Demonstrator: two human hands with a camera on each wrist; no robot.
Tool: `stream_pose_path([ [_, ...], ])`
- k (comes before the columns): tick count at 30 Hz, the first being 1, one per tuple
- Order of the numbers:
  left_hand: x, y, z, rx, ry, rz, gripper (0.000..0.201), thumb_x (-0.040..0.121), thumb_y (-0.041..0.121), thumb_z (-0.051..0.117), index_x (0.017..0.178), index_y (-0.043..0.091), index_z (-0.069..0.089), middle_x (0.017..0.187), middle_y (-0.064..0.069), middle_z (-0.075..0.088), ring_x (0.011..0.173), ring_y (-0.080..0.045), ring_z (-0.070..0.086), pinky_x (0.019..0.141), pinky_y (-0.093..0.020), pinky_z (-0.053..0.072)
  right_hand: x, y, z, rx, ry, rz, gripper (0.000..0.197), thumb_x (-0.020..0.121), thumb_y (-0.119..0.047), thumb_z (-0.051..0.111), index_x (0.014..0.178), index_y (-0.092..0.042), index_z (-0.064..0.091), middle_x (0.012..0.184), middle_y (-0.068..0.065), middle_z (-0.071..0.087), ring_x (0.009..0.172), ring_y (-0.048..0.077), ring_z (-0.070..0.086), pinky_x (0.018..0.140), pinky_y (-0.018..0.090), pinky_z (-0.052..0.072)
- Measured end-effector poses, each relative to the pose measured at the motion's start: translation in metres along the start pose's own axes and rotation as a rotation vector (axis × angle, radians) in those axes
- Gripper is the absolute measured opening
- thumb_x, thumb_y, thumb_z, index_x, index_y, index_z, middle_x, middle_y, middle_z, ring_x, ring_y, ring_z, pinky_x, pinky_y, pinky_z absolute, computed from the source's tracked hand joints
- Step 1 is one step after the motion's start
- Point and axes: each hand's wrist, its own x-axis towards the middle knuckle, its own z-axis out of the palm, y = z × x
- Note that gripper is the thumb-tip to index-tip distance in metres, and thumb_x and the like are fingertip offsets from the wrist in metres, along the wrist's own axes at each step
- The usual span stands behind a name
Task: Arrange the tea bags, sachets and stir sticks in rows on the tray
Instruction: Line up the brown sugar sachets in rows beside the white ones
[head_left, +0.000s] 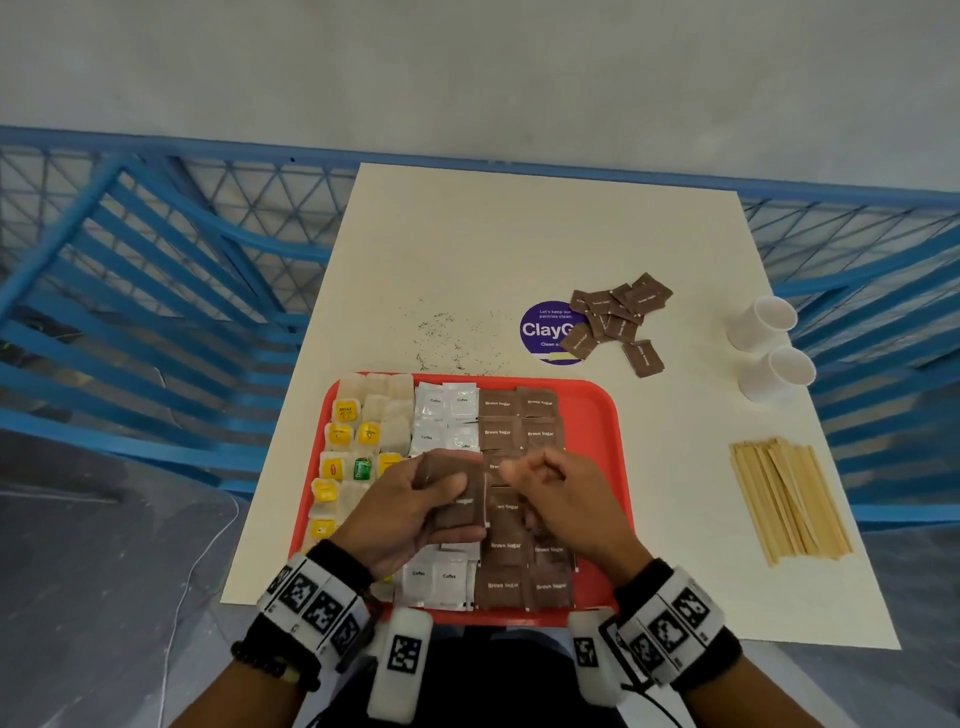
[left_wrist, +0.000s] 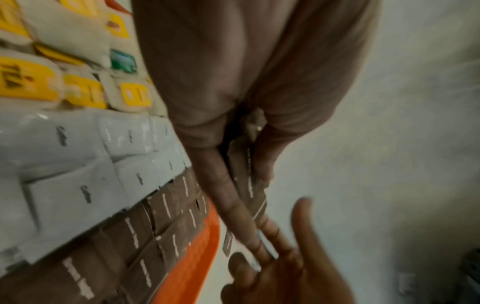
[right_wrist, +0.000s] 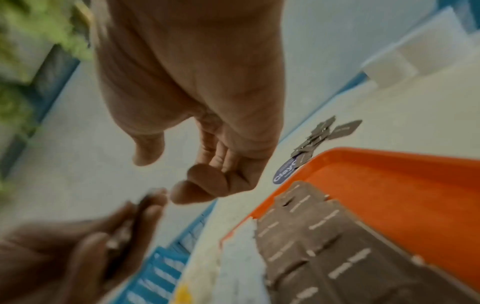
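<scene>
My left hand (head_left: 410, 506) grips a small stack of brown sugar sachets (head_left: 460, 501), thumb on top and fingers curled beneath, held just above the middle of the red tray (head_left: 597, 410). In the left wrist view the stack shows edge-on, pinched between thumb and fingers. My right hand (head_left: 558, 491) hangs just beside it at 3 o'clock, fingers loosely curled and holding nothing; the right wrist view shows its palm bare.

On the tray, tea bags (head_left: 363, 436) with yellow tags, and one green, fill the columns toward 9 o'clock. White coffee sachets (head_left: 444, 415) run down the middle, partly hidden under my left hand. Brown sugar rows (head_left: 519, 418) lie in two columns to their right, leaving a bare red strip along the 3 o'clock edge.

Off the tray, on the cream table (head_left: 467, 249), a loose heap of brown sachets (head_left: 615, 317) lies at 1 o'clock, overlapping a purple round sticker (head_left: 543, 330). The wooden stir sticks (head_left: 789, 501) sit bundled at 3 o'clock, well apart from the tray. Two white paper cups (head_left: 769, 343) lie on their sides at 2 o'clock. Dark crumbs (head_left: 447, 338) are scattered at 12 o'clock.
</scene>
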Motion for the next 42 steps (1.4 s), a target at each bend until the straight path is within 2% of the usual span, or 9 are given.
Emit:
stream_pose_path([
  [3,0.005,-0.002,0.021,0.127,0.044,0.074,0.020,0.093,0.004,0.063,0.112,-0.001,0.066,0.089,-0.010,0.071,0.069,-0.023,0.072,0.063,-0.038,0.063,-0.007,-0.017,-0.006,0.069,-0.031,-0.030,0.028,0.079,-0.046,0.078,0.084,-0.019,0.072,0.073,0.001,0.071,0.059,0.014,0.064,0.058,0.033,0.055],
  [7,0.008,-0.001,0.038,0.166,0.040,0.105,0.014,0.093,0.013,0.065,0.103,0.003,0.065,0.089,-0.007,0.068,0.071,-0.022,0.071,0.058,-0.037,0.062,-0.011,-0.018,-0.019,0.117,-0.008,-0.022,0.011,0.083,-0.022,0.078,0.082,-0.012,0.073,0.079,0.009,0.074,0.064,0.013,0.066,0.062,0.030,0.055],
  [14,0.004,0.006,0.043,0.265,-0.020,0.116,0.013,0.083,0.013,0.075,0.094,0.007,0.069,0.081,-0.006,0.072,0.064,-0.018,0.069,0.045,-0.026,0.056,-0.019,-0.012,-0.039,0.245,-0.035,-0.022,0.014,0.094,-0.024,0.065,0.086,-0.014,0.072,0.061,-0.008,0.062,0.055,0.005,0.053,0.056,0.019,0.043],
  [18,0.006,0.006,0.047,0.290,0.063,0.171,0.012,0.085,0.012,0.074,0.094,0.005,0.071,0.080,-0.005,0.072,0.064,-0.014,0.068,0.044,-0.025,0.053,-0.022,-0.012,-0.043,0.295,-0.094,-0.010,0.018,0.086,-0.029,0.073,0.088,-0.011,0.072,0.067,-0.001,0.066,0.056,0.008,0.055,0.054,0.020,0.044],
  [22,0.007,0.007,0.050,0.273,0.102,0.176,0.008,0.090,0.016,0.071,0.087,0.010,0.068,0.073,0.001,0.070,0.061,-0.011,0.066,0.045,-0.026,0.053,-0.023,-0.009,-0.049,0.250,-0.078,-0.017,0.016,0.081,-0.010,0.079,0.087,0.001,0.070,0.066,0.005,0.065,0.057,0.010,0.056,0.054,0.019,0.046],
  [28,0.009,0.003,0.053,0.292,0.085,0.169,0.012,0.089,0.021,0.072,0.083,0.012,0.066,0.079,-0.007,0.068,0.065,-0.016,0.068,0.045,-0.026,0.052,-0.024,-0.011,-0.051,0.219,-0.001,-0.077,0.015,0.084,-0.013,0.076,0.092,0.000,0.073,0.063,-0.004,0.067,0.051,0.000,0.055,0.052,0.011,0.042],
  [33,0.008,0.005,0.042,0.287,0.152,0.193,0.022,0.094,0.026,0.066,0.098,0.004,0.065,0.086,-0.012,0.071,0.071,-0.018,0.068,0.052,-0.028,0.055,-0.015,0.023,-0.060,0.108,-0.003,0.076,0.009,0.081,-0.009,0.078,0.089,-0.006,0.074,0.059,-0.001,0.065,0.049,0.004,0.054,0.053,0.014,0.044],
  [38,0.003,0.003,0.024,0.119,0.098,-0.002,0.031,0.098,0.033,0.057,0.108,0.006,0.068,0.097,-0.014,0.073,0.090,-0.027,0.071,0.065,-0.036,0.062,-0.012,0.079,-0.050,-0.080,-0.101,0.239,0.006,0.082,-0.011,0.079,0.079,-0.012,0.073,0.055,-0.002,0.066,0.050,0.009,0.056,0.059,0.023,0.048],
  [42,0.000,0.000,0.016,-0.055,0.030,-0.080,0.033,0.099,0.023,0.053,0.118,-0.002,0.064,0.108,-0.024,0.068,0.097,-0.035,0.070,0.076,-0.046,0.061,-0.007,0.095,-0.038,-0.131,-0.080,0.236,0.012,0.087,-0.017,0.074,0.075,-0.016,0.073,0.055,0.000,0.066,0.048,0.003,0.054,0.059,0.021,0.045],
])
